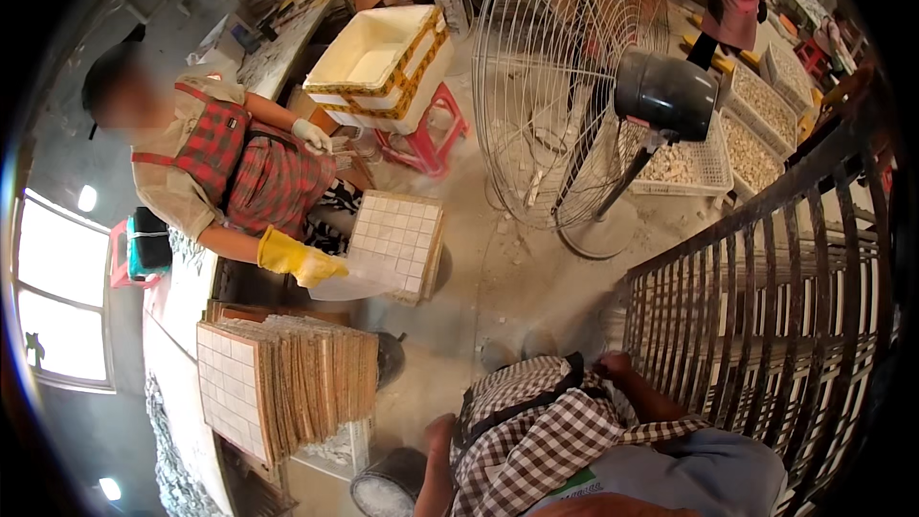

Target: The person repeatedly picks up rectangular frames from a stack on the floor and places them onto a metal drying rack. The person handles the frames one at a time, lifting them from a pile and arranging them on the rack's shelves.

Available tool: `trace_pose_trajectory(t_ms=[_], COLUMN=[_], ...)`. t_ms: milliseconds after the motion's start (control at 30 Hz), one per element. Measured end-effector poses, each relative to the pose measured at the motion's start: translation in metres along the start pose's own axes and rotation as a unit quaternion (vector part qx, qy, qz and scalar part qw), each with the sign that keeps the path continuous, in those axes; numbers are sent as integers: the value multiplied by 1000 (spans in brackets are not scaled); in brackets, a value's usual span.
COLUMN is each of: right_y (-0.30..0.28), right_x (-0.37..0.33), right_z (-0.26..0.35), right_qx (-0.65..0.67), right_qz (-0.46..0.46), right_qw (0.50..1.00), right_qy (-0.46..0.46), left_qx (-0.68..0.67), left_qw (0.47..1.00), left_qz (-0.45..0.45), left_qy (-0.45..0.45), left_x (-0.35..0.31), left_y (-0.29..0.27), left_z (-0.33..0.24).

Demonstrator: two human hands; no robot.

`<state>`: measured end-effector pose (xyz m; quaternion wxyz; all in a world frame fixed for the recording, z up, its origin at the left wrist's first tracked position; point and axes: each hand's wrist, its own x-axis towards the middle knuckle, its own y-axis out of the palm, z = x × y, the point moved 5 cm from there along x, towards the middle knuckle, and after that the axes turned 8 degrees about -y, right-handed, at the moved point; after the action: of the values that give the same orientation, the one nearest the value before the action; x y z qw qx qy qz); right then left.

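My left hand (440, 429) hangs beside my brown-and-white checked apron (550, 436), above a dark bucket (387, 483) with pale contents. Its fingers are too indistinct to read. My right hand (614, 364) is at the apron's other side, close to the dark metal rack (756, 297); whether it touches the rack or holds anything cannot be made out. Ahead on the left, a person in a red checked apron rests a yellow-gloved hand (302, 258) at a translucent sheet (359, 278) on a stack of square mosaic tile panels (391, 239). Their other hand wears a white glove (312, 136).
A large stack of tile boards (297, 383) stands left of me. Farther off are a foam box (378, 67) on a red stool (436, 134), and a big caged floor fan (574, 86). White crates of small stones (675, 168) lie beyond it, near another person in pink (735, 0).
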<state>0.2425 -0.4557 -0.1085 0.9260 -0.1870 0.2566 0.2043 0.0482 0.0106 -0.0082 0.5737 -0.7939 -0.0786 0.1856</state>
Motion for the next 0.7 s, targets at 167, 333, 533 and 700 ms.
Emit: trace_pose_trajectory(t_ms=[167, 333, 533, 700], right_y=[-32, -21, -36, -11], right_x=[-35, -47, 14, 58], right_z=[-22, 32, 85, 150], right_qx=[195, -360, -302, 251], right_qz=[-27, 46, 13, -80], right_qw=[978, 921, 925, 964], right_qy=[72, -143, -229, -19], left_qx=[65, 109, -227, -494], left_qw=[996, 993, 957, 791], left_qz=[54, 44, 67, 107], left_qy=[5, -18, -169, -345], left_x=[0, 7, 97, 128], left_y=[20, 9, -28, -10], left_z=[-39, -17, -23, 7])
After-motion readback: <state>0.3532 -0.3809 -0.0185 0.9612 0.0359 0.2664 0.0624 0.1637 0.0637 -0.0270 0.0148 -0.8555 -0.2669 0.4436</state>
